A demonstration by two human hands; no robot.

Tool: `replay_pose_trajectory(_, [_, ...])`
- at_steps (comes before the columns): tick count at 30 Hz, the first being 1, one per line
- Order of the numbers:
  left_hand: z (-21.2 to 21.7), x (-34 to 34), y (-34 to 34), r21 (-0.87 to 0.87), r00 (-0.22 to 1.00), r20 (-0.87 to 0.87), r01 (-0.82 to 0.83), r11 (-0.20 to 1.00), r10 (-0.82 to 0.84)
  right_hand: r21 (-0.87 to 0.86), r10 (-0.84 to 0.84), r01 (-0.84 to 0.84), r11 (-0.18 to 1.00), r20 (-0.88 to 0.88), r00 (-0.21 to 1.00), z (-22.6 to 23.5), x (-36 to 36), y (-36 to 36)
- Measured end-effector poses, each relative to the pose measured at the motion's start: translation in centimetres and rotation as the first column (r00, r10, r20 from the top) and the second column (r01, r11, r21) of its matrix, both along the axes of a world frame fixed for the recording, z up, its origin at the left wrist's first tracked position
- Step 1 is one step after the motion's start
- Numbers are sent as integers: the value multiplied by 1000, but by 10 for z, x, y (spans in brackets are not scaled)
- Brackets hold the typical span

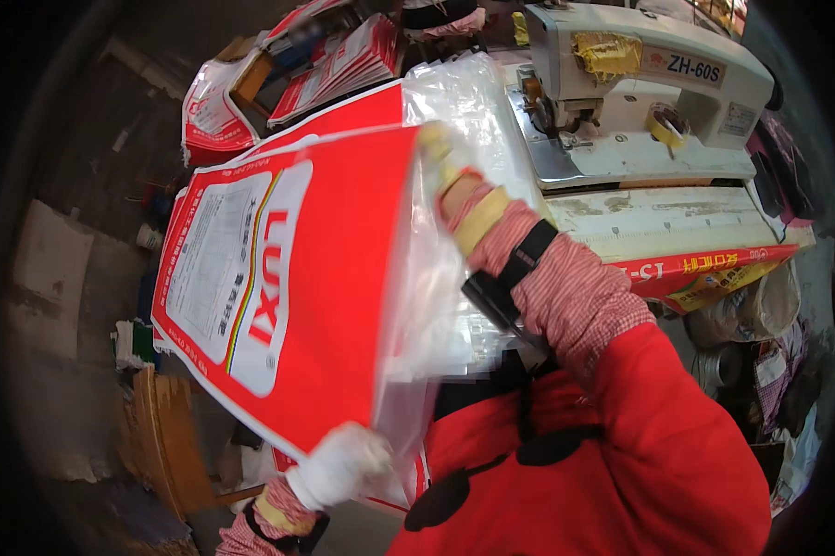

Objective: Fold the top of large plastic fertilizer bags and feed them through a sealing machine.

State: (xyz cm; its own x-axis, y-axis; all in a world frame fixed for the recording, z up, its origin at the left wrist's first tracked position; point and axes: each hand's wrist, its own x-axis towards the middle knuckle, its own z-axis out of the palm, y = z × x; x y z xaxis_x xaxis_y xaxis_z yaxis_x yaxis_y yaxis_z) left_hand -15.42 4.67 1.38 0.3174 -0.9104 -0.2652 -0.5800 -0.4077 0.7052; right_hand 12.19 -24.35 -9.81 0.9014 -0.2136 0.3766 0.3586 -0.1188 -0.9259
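A large red and white printed sack (343, 241) is stretched between my hands, tilted over a pile of similar sacks. My left hand (339, 465), in a white glove, is closed on its near corner. At the far corner, my right hand (443, 157), in a yellowish glove, grips the sack's edge; motion blurs its fingers. Clear plastic bags (468, 102) lie in a stack under and beside my right forearm. Blurred clear plastic (413, 306) hangs along the sack's open-looking right edge; whether it is attached to the sack I cannot tell.
A white industrial sewing machine (653, 74) stands at the far right, with a tape roll (667, 125) on its bed. Its worktable (658, 218) has a red front edge. More folded red and white sacks (343, 69) are stacked at the far left. A wooden piece (167, 435) stands lower left.
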Motion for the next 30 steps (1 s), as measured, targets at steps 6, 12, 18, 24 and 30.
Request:
replay_pose_trajectory(6, [5,8,-4,335,945,-313,199,921,-90,756,77,99,647,-194,978,63,-80,46])
replay_pose_trajectory(12, [94,111,-129,79,298,951,32,996,-85,637,652,-331,696,-369,662,59,-107,56])
replay_pose_trajectory(18, [77,203,-198,454,-26,886,-149,878,-463,-135,527,-609,782,-377,761,104,-149,46])
replay_pose_trajectory(24, [72,176,-200,498,513,720,88,863,-467,-509,590,-654,560,-310,746,84,-156,35])
replay_pose_trajectory(30, [56,230,-213,172,-310,926,-156,973,-214,-263,610,-670,694,-280,742,51,-130,55])
